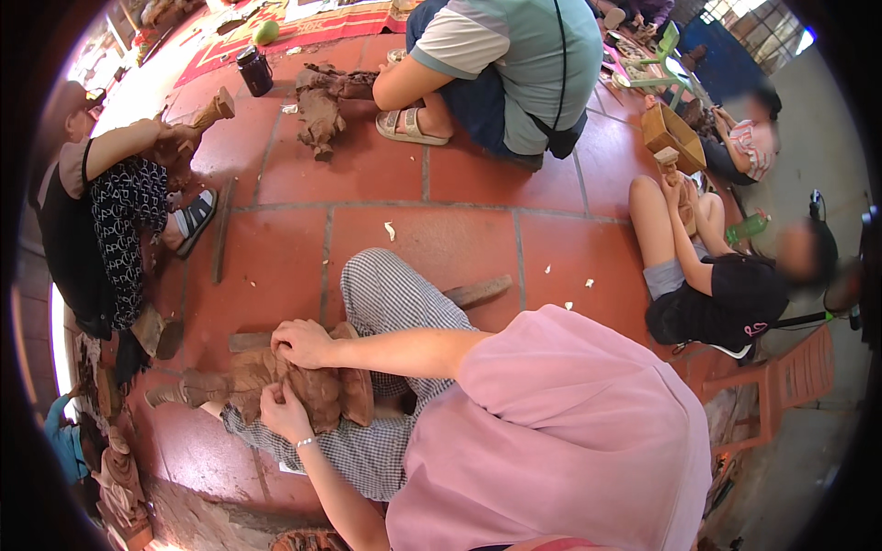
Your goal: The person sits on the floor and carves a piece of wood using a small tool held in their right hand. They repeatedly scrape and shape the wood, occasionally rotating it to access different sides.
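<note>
A brown carved wooden statue [243, 390] lies on its side across my lap, over the black-and-white checked trousers [390, 289]. Its wide rounded end is toward my body and its narrow end points left. My right hand [308, 344] rests over the upper side of the statue, fingers bent round its edge. Lower down, my left hand [287, 415], with a bracelet at the wrist, touches the carving with fingers curled and pressed together. Whatever is between those fingertips is too small to make out. Beneath the statue's far side shows a strip of wood [248, 342].
A wood block [480, 291] lies beyond my knee on the red tiles [423, 243]. People sit around with carvings, one at left [110, 211], one ahead [514, 73], one at right [726, 285]. An orange plastic chair [781, 376] stands at right; another statue [121, 482] is lower left.
</note>
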Tool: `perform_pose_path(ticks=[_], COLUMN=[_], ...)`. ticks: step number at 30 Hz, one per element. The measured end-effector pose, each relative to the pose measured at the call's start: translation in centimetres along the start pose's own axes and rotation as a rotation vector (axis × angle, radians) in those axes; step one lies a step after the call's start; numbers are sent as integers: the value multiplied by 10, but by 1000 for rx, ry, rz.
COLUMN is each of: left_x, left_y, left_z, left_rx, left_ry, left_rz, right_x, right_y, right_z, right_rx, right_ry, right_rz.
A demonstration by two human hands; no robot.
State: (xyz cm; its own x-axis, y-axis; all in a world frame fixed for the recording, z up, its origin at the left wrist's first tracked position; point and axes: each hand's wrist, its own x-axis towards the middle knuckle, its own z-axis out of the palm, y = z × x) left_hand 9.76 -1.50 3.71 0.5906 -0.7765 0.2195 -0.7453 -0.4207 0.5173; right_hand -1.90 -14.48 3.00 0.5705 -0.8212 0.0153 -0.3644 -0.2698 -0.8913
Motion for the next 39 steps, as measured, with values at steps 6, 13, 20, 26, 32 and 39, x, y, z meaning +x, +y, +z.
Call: perform_pose_path(ticks=[6,13,20,26,32,39], left_x=[2,3,-11,6,-4,10], left_y=[6,10,3,15,7,21], left_z=[7,11,12,19,15,18], left_rx=[-33,39,49,99,78,174], left_ry=[24,34,87,101,62,118], left_rz=[15,-65,-36,-147,-90,-153], right_x=[1,0,-1,0,-1,-2], right_y=[10,2,2,2,2,0], right_z=[6,0,0,2,-1,2], right_rx=[28,9,37,37,36,42], right_ry=[30,12,-25,-8,-27,-26], right_rz=[-34,-15,-3,-13,11,4])
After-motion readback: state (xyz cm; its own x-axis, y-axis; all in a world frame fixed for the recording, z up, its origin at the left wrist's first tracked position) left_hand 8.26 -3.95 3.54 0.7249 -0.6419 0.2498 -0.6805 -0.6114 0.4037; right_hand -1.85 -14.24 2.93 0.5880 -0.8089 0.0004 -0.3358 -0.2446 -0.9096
